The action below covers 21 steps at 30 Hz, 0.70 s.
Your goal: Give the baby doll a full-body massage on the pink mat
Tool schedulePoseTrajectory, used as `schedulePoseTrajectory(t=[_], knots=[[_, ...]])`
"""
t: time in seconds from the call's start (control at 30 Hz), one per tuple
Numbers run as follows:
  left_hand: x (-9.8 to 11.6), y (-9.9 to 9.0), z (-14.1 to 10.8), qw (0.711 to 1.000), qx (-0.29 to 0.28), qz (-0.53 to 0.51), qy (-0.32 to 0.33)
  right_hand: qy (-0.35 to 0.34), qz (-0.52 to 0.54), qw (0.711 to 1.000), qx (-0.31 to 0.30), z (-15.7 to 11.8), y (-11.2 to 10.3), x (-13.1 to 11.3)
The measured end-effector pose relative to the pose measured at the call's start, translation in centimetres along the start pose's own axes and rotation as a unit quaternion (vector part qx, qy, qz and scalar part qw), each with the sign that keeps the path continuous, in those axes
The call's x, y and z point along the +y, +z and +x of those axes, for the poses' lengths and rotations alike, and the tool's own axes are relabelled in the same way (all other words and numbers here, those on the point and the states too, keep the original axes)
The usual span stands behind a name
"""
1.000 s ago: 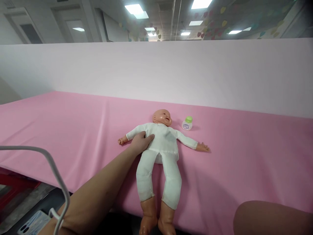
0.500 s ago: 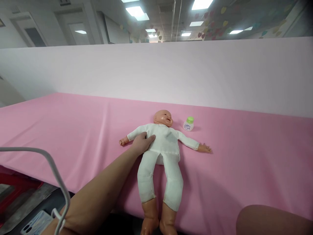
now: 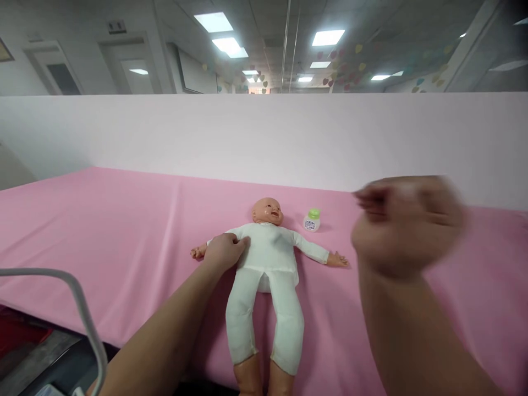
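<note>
A baby doll (image 3: 270,247) in a white long-sleeved top and white trousers lies on its back, arms spread, head away from me. My left hand (image 3: 225,250) is closed on the doll's side by its arm, thumb over the edge of the chest and the other fingers mostly hidden. Raised in the air at the right, apart from the doll, is my right hand (image 3: 406,225). Motion blurs it; its fingers look curled in, and anything inside them is hidden. Beyond the doll's outstretched arm stands a small clear bottle (image 3: 311,223) with a green cap.
A pink sheet (image 3: 124,231) covers the surface under the doll. Behind it rises a white panel (image 3: 206,137), with doors and ceiling lights beyond. A grey cable (image 3: 78,291) curves through the lower left, near dark and red objects below the surface's edge.
My right arm has swung up from the lower right corner, bringing the hand into view. My left hand keeps its place on the doll. The view has tilted slightly upward.
</note>
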<state>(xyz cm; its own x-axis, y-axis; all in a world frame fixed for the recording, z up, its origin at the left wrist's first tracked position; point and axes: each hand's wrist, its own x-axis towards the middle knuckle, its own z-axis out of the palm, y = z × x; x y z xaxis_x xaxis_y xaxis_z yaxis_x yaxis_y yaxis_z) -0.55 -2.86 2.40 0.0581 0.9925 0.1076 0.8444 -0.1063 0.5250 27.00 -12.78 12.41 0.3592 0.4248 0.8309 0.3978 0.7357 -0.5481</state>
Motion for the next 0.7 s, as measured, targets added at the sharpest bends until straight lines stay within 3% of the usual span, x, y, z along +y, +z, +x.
schedulePoseTrajectory(t=[0.1,0.2,0.27,0.37,0.5,0.7], knots=[[0.5,-0.8,0.8,0.999,0.045,0.001,0.009,0.110,0.025,0.994,-0.016,0.0,2.8,3.7],[1.5,-0.9,2.6,0.995,0.083,-0.044,0.044,0.253,0.000,0.965,-0.071,-0.4,5.4,9.4],[2.4,-0.5,4.3,0.990,0.106,-0.077,0.059,0.308,-0.061,0.945,-0.097,-0.7,6.5,12.8],[4.2,0.7,7.2,0.982,0.114,-0.144,0.046,0.356,-0.125,0.921,-0.102,-1.1,7.6,16.5],[6.3,3.0,10.8,0.963,0.094,-0.251,0.025,0.391,-0.086,0.912,-0.086,-1.6,9.5,19.3],[6.1,6.4,13.8,0.939,0.069,-0.313,0.125,0.427,0.069,0.897,-0.093,-3.6,13.0,21.8]])
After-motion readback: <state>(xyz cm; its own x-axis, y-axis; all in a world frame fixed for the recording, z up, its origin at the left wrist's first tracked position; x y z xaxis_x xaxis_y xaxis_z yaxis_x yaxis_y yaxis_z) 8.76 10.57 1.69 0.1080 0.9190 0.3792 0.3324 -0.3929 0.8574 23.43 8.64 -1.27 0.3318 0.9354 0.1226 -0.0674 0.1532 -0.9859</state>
